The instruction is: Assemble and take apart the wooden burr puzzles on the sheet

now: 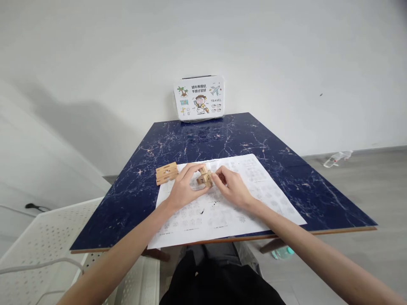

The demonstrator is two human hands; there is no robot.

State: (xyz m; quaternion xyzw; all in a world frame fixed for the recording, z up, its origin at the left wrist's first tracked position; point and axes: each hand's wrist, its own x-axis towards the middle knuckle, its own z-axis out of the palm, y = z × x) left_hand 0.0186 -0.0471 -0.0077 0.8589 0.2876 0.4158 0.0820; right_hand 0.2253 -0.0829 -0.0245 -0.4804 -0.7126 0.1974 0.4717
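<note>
Holding a numbered wooden block cluster (204,178) over the white sheet (270,195), your left hand (182,190) pinches it from the left, while your right hand (234,187) pinches its right side. Wooden pieces (165,174) lie farther left; a white case (199,98) stands at the far end of the table (197,142).

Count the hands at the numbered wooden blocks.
2: the left hand holds the wooden blocks from the left, the right hand is at their right side; no others show.
</note>
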